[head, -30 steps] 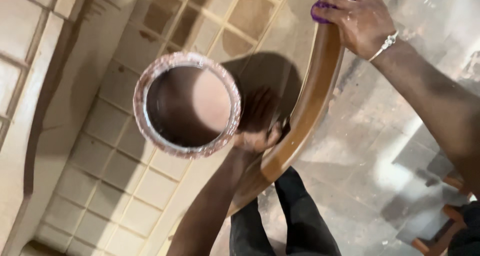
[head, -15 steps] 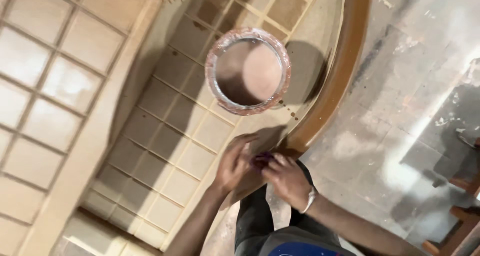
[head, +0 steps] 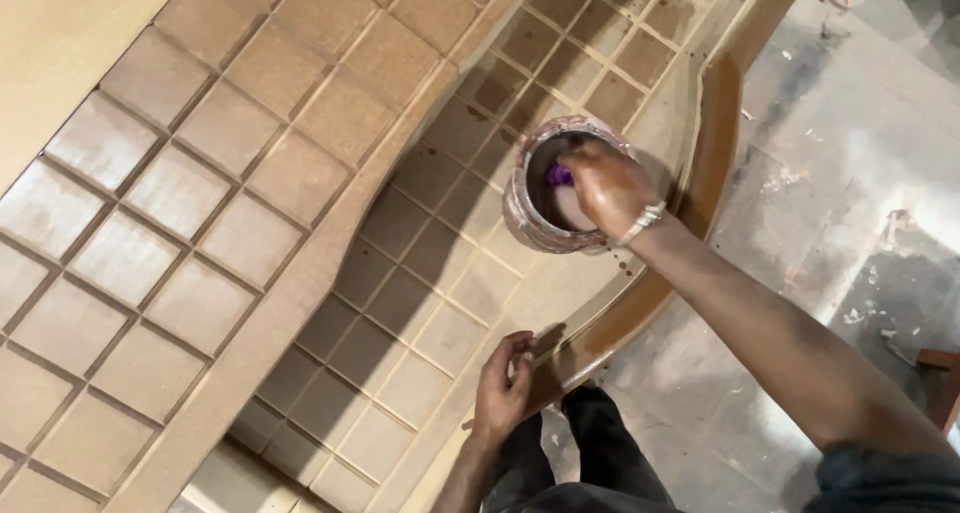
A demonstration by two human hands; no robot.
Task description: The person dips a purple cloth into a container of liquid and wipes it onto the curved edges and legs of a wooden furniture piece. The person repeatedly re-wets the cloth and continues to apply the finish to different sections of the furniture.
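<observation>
A person's right hand (head: 612, 188) reaches into a round stain-smeared tin (head: 560, 185) that stands on a carved wooden panel (head: 300, 223), its fingers (head: 580, 163) curled down inside the tin's mouth and pinched on a small purple cloth (head: 558, 176). How much of the cloth lies below the rim cannot be told from this angle. A pale beaded bracelet (head: 640, 223) circles the wrist at the tin's near rim. The tin sits in the shadowed band of the grid of raised squares, just beside the panel's curved, dark-stained outer edge (head: 715, 133), with little room between tin and edge.

The left hand (head: 503, 385) rests lower down on the same panel, near where the curved edge sweeps toward the person's dark trousers (head: 590, 463). Its fingers are loosely bent against the wood and appear to hold nothing, though the palm side is hidden.

To the left, the lighter squares and a plain diagonal rail (head: 330, 263) run unobstructed across the frame. Beyond the stained edge lies a grey concrete floor (head: 850, 123), blotched and scattered with small debris, open on that side.
</observation>
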